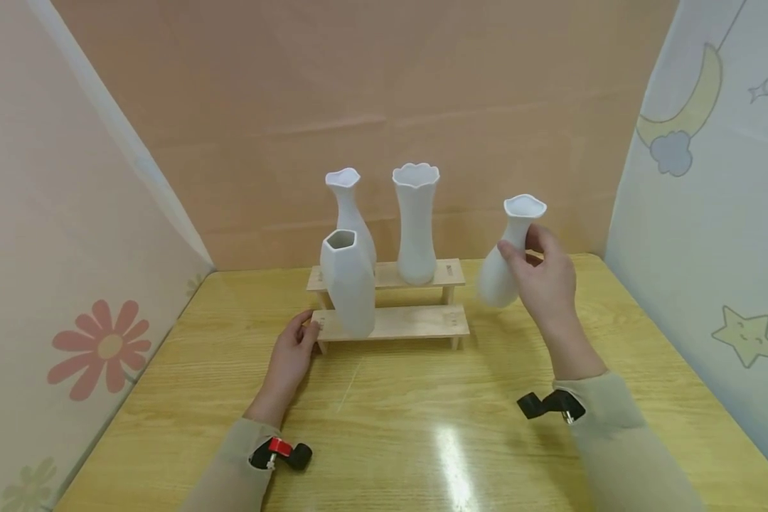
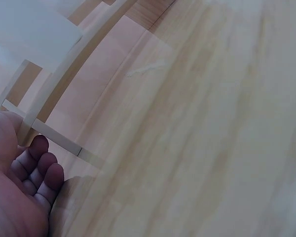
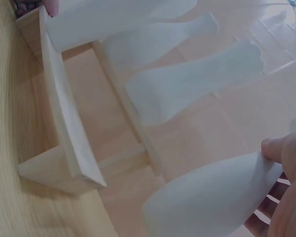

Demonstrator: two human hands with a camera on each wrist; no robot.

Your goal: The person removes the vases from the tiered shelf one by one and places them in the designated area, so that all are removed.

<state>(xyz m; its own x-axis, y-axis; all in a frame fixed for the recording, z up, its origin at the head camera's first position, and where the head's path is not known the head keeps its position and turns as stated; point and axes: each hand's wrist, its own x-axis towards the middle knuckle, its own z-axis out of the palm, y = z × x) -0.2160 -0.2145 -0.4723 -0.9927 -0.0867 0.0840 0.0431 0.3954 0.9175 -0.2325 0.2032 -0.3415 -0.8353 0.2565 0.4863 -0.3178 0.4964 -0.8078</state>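
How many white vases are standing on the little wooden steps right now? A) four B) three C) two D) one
B: three vases stand on the wooden stand, one on the lower step and two on the upper, while the right hand holds the fourth vase in the air beside it.

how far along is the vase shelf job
Three white vases stand on the two-step wooden rack: a faceted vase on the lower step, a slim vase and a scalloped vase on the upper. The right hand holds a fourth vase in the air beside it. The left hand touches the rack's lower left end.
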